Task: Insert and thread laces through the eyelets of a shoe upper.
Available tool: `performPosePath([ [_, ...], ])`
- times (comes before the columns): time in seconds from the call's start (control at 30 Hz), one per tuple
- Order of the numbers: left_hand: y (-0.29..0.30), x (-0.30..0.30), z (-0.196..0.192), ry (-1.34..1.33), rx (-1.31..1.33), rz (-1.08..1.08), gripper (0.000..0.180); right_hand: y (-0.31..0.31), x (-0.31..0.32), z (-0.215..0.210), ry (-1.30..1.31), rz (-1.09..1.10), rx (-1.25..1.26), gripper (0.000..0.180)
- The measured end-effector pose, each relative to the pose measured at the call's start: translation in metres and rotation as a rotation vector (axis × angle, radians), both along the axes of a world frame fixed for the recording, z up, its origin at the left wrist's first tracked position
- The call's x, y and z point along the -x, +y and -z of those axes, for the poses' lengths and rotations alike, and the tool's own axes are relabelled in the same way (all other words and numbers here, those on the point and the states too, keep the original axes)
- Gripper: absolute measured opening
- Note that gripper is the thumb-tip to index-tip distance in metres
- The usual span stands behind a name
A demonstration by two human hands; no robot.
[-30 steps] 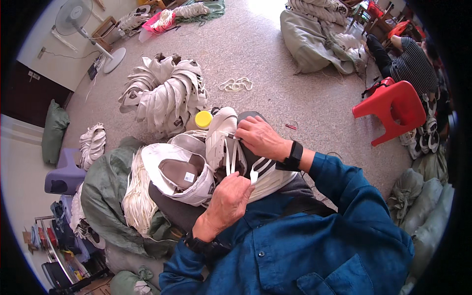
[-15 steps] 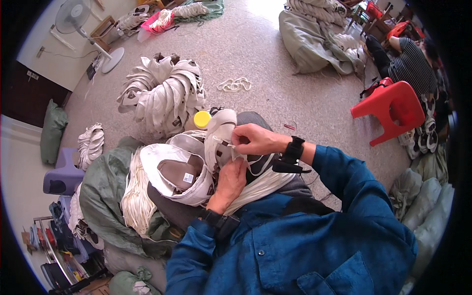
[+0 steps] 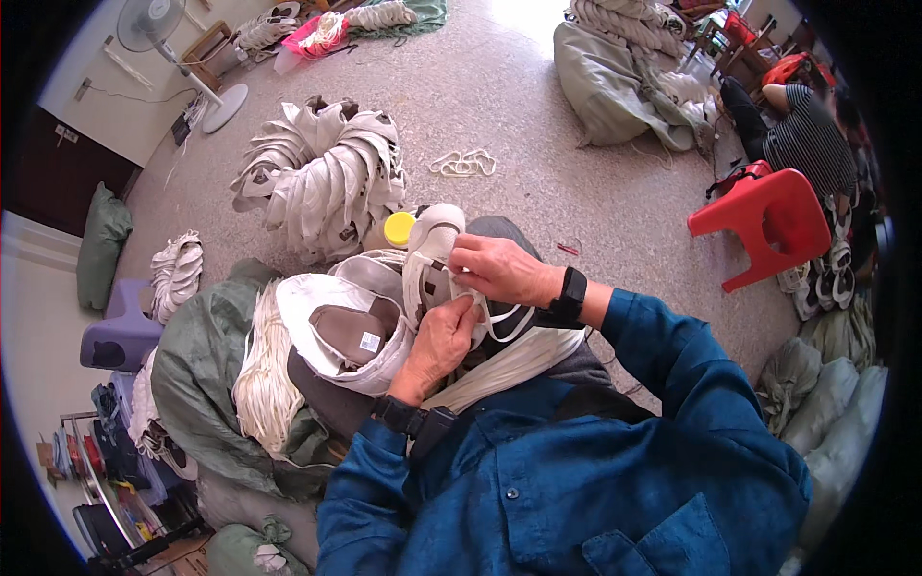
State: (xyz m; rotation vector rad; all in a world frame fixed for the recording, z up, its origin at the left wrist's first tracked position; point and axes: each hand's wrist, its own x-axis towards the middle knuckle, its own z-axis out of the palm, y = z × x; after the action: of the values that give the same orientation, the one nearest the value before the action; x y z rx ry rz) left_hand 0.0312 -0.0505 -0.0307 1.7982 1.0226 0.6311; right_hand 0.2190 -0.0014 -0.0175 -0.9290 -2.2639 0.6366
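A pale shoe upper [image 3: 436,233] rests on my lap, its toe pointing away from me. My left hand [image 3: 440,344] is closed at the upper's near side, thumb and fingertips pinching its edge by the eyelets. Just above it, my right hand [image 3: 507,273] is closed in a pinch on a white shoelace [image 3: 497,331], which loops down below the fingers. The exact grip of the fingertips is partly hidden. Left of my hands lie more white shoe uppers [image 3: 327,293], one with a brown insole. A bundle of white laces [image 3: 523,363] lies across my lap.
Another lace bundle [image 3: 261,384] hangs over a green sack [image 3: 197,365] at my left. Ahead are a ring of stacked uppers [image 3: 322,182], a yellow lid [image 3: 399,228] and a loose lace [image 3: 463,163]. A red stool [image 3: 764,221] stands right, near another person [image 3: 807,134].
My right hand has shifted slightly down along the upper, and the upper's toe shows more fully. A lace loop below the right hand stands out wider. The view has shifted a little.
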Motion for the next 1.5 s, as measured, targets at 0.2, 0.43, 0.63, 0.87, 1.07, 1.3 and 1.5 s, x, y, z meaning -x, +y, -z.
performPosePath([
  [0.2, 0.004, -0.005, 0.002, 0.032, -0.015, 0.043, 0.025, 0.003, 0.012, 0.01, 0.099, 0.318, -0.106, 0.016],
  [0.43, -0.001, -0.001, -0.005, 0.106, -0.142, 0.039, 0.016, -0.013, 0.017, 0.004, -0.094, 0.427, -0.155, 0.016],
  [0.63, -0.02, 0.034, -0.044, -0.266, 0.046, -0.097, 0.02, -0.017, 0.006, 0.002, 0.135, 0.33, 0.223, 0.015],
  [0.87, -0.032, 0.062, -0.062, -0.271, 0.356, -0.065, 0.03, -0.014, 0.0, -0.01, 0.077, 0.191, 0.233, 0.015],
  [1.07, -0.035, 0.055, -0.063, -0.246, 0.256, -0.074, 0.031, 0.003, 0.015, -0.02, -0.288, 0.416, 0.303, 0.036],
  [1.3, -0.044, 0.057, -0.057, -0.287, 0.243, -0.115, 0.031, -0.008, 0.011, -0.007, 0.019, 0.289, 0.08, 0.021],
  [1.5, -0.042, 0.055, -0.053, -0.216, 0.238, -0.088, 0.031, -0.007, 0.005, 0.002, 0.182, 0.258, 0.28, 0.017],
])
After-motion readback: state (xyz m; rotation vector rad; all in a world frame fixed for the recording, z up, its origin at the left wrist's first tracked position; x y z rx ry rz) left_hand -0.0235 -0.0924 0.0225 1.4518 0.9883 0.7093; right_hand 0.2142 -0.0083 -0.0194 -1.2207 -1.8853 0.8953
